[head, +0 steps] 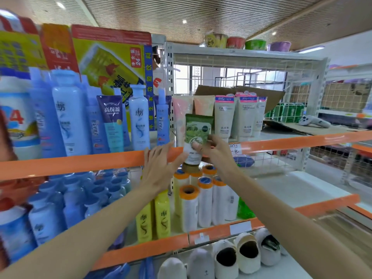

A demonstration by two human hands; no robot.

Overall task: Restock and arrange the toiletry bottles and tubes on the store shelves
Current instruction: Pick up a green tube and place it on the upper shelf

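A green and white tube stands upright, cap down, in front of the upper shelf's orange edge. My right hand grips its lower half from the right. My left hand is beside it on the left, fingers spread and straight, its fingertips at the orange edge. Behind the tube stand two pink tubes and several white facial tubes. Blue bottles and a dark blue tube fill the upper shelf to the left.
Flattened cardboard and a white game controller lie on the upper shelf's right part. The shelf below holds blue bottles, yellow bottles and white rolls with orange caps. White slippers sit lowest.
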